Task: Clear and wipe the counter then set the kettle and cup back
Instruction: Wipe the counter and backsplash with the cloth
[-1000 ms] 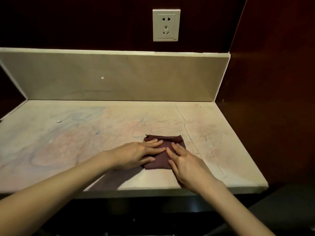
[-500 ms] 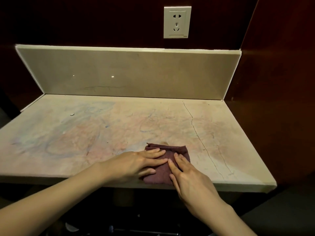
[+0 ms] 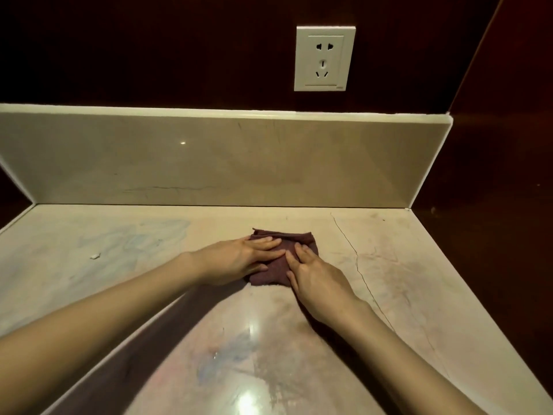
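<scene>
I see both hands flat on a small folded dark red cloth (image 3: 282,259) that lies on the pale marble counter (image 3: 419,265). The left hand (image 3: 239,259) and the right hand (image 3: 317,283) are side by side, fingertips almost touching, fingers straight and pressing down on the cloth, not curled round it. The cloth is just in front of the beige stone back panel (image 3: 209,163), a bit below the white wall socket (image 3: 324,58).

I think the wiping is in the middle. The counter holds no kettle and no cup, so I think the clearing part is done. I cannot see the kettle or cup anywhere. The top has faint blue and pink smears to the left of the cloth and in front of it, and a little white crumb (image 3: 95,256) sits well to the left of the cloth. A thin dark crack (image 3: 356,259) runs down the counter just right of the cloth.

Left to do, I think: wipe the smeared parts and the crumb, then put the kettle and cup back
</scene>
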The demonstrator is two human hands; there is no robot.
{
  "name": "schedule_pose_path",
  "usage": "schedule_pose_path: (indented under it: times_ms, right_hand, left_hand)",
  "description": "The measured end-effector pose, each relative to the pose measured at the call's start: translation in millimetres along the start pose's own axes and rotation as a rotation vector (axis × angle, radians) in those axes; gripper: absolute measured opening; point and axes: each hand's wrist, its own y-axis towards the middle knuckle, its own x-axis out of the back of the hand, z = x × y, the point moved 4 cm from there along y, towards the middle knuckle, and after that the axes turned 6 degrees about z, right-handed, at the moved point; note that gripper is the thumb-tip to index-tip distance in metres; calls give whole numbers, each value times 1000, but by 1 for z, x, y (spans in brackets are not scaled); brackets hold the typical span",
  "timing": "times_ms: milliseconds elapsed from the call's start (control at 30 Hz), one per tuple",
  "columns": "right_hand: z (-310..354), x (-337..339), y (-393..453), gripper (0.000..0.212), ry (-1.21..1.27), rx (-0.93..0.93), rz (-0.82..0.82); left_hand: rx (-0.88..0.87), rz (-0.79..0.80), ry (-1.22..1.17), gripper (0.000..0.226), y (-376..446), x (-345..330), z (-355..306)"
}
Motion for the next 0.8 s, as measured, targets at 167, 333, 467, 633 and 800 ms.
schedule_pose_path:
  times_ms: [167, 333, 467, 633, 800]
  right_hand:
    - [-17, 10, 54, 50, -17, -53, 9]
    - [-29, 14, 88, 50, -17, -91, 7]
    - [-36, 18, 102, 49, -10, -96, 32]
    - [-34, 18, 98, 48, 0, -107, 31]
    - [-22, 11, 61, 48, -3, -66, 0]
  left_hand:
    - [14, 17, -28, 48, 37, 15, 42]
    - [34, 41, -38, 49, 64, 26, 68]
    - [60, 55, -45, 48, 67, 24, 73]
    - [62, 38, -74, 49, 65, 23, 67]
    - [41, -5, -72, 49, 43, 14, 46]
